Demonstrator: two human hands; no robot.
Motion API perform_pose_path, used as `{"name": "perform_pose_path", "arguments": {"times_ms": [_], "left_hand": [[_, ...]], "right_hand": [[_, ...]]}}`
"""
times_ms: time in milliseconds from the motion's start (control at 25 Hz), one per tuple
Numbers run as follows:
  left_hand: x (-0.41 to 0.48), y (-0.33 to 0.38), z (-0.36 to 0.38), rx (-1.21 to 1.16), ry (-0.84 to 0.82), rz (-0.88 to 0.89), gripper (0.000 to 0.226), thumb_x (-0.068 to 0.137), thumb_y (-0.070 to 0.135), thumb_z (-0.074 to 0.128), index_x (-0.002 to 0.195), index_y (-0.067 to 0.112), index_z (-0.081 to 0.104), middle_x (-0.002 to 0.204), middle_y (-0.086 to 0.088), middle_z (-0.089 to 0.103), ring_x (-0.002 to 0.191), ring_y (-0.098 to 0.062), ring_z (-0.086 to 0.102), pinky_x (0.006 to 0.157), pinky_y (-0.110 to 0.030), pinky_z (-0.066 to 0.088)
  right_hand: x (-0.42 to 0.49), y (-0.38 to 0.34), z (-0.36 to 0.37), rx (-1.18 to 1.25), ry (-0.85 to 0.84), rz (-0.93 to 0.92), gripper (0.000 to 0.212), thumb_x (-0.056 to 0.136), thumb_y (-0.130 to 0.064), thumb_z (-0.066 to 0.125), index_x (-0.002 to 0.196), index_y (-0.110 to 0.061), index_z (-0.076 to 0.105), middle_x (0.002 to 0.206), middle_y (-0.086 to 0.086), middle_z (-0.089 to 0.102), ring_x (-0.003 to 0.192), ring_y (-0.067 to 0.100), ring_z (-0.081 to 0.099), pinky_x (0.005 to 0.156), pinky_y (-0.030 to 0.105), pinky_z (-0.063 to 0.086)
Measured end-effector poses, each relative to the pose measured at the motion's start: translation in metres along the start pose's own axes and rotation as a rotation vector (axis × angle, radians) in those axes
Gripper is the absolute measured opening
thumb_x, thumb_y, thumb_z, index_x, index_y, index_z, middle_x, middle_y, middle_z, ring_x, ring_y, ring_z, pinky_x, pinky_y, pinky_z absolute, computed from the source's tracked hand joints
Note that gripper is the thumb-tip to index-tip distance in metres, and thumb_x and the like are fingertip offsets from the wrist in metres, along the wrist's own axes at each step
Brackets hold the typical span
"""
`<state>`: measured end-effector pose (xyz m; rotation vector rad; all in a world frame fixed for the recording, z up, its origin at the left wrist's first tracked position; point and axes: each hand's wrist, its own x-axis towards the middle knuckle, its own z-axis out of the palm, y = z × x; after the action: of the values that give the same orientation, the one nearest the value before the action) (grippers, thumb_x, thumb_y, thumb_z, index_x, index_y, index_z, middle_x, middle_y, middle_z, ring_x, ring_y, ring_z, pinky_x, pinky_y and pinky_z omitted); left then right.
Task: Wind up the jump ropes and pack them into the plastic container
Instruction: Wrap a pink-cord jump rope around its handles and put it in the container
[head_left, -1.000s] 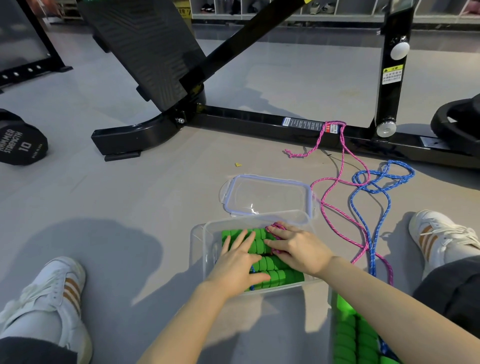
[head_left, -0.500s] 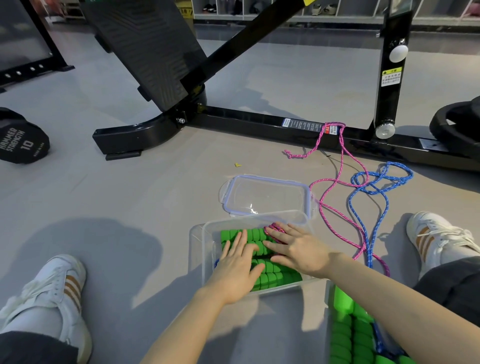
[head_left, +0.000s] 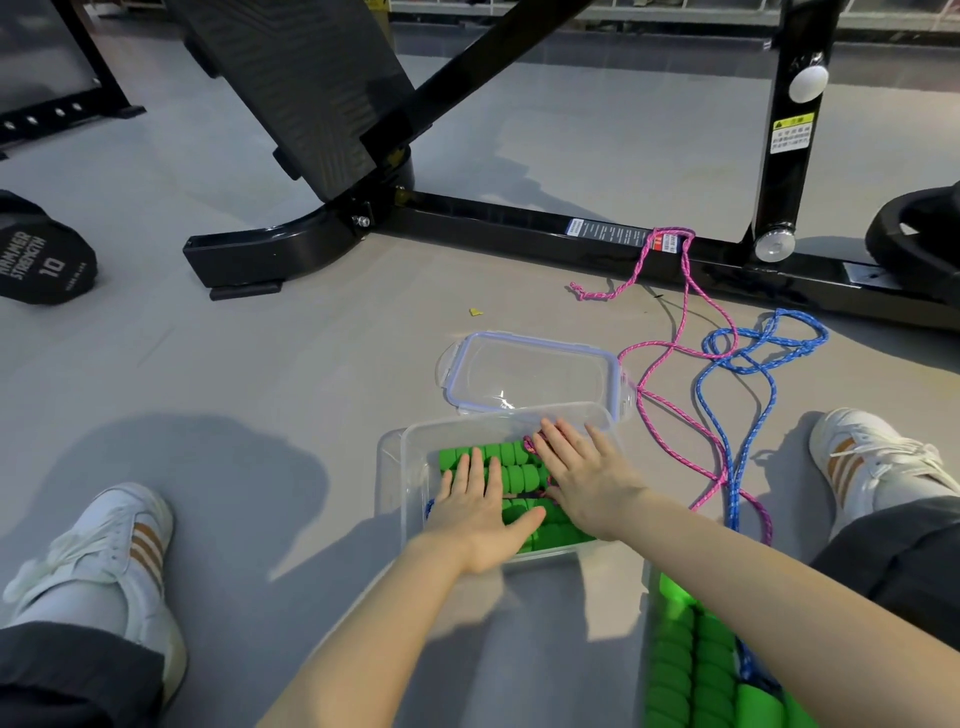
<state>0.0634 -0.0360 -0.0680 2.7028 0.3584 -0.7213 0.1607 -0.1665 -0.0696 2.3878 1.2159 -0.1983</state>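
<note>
A clear plastic container sits on the floor between my legs. Green foam rope handles lie inside it with a bit of pink rope. My left hand lies flat on the handles, fingers straight. My right hand presses flat on them too, fingers spread toward the far wall. A pink jump rope and a blue jump rope trail loose over the floor to the right. More green handles lie under my right forearm.
The container's clear lid lies just beyond it. A black gym machine frame crosses the floor behind, with the pink rope draped on it. A dumbbell sits far left. My white shoes flank the container.
My right hand has slid a little farther over the handles and its fingers have straightened. My left hand stays flat on the handles.
</note>
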Motion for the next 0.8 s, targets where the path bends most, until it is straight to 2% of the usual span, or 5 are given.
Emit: {"name": "perform_pose_path", "arguments": {"times_ms": [120,240,360,680,800], "left_hand": [[-0.002,-0.007,-0.001,-0.084,0.017,0.044,0.073,0.1,0.055,0.019,0.15,0.014,-0.014,0.156,-0.006,-0.025,0.142,-0.015,-0.024,0.116,-0.034,-0.014],[-0.006,-0.018,-0.007,-0.006,0.004,0.114,0.074,0.1,0.055,0.024,0.15,0.017,-0.015,0.155,-0.005,-0.026,0.142,-0.015,-0.025,0.117,-0.033,-0.013],[-0.008,-0.028,-0.014,0.173,-0.04,0.179,0.089,0.093,0.065,0.033,0.15,0.018,-0.018,0.154,-0.006,-0.028,0.142,-0.017,-0.025,0.118,-0.036,-0.01],[-0.003,-0.018,-0.013,0.221,-0.098,0.097,0.093,0.093,0.065,0.034,0.148,0.016,-0.022,0.154,-0.01,-0.03,0.143,-0.022,-0.023,0.118,-0.038,-0.008],[-0.012,-0.013,-0.006,0.084,0.003,0.05,0.083,0.094,0.066,0.024,0.151,0.02,-0.014,0.156,-0.007,-0.024,0.144,-0.018,-0.021,0.117,-0.037,-0.011]], "right_hand": [[0.0,0.004,0.002,0.082,0.001,-0.039,0.062,0.102,-0.038,0.016,0.147,-0.008,-0.014,0.156,0.011,-0.018,0.143,0.024,-0.017,0.115,0.042,-0.009],[-0.007,0.024,-0.009,0.313,-0.067,-0.172,0.084,0.091,-0.063,0.022,0.147,-0.012,-0.014,0.152,0.005,-0.025,0.143,0.02,-0.018,0.114,0.031,-0.01],[-0.011,0.037,-0.013,0.178,-0.122,-0.267,0.103,0.082,-0.072,0.036,0.146,-0.012,-0.018,0.152,0.002,-0.025,0.143,0.019,-0.018,0.115,0.03,-0.007],[-0.013,0.024,-0.013,0.127,-0.134,-0.204,0.102,0.087,-0.062,0.044,0.145,-0.009,-0.02,0.154,0.012,-0.023,0.144,0.024,-0.016,0.117,0.035,-0.004],[-0.021,0.022,-0.013,0.277,-0.108,-0.157,0.089,0.09,-0.063,0.032,0.147,-0.014,-0.015,0.155,0.009,-0.02,0.143,0.02,-0.018,0.117,0.037,-0.009]]}}
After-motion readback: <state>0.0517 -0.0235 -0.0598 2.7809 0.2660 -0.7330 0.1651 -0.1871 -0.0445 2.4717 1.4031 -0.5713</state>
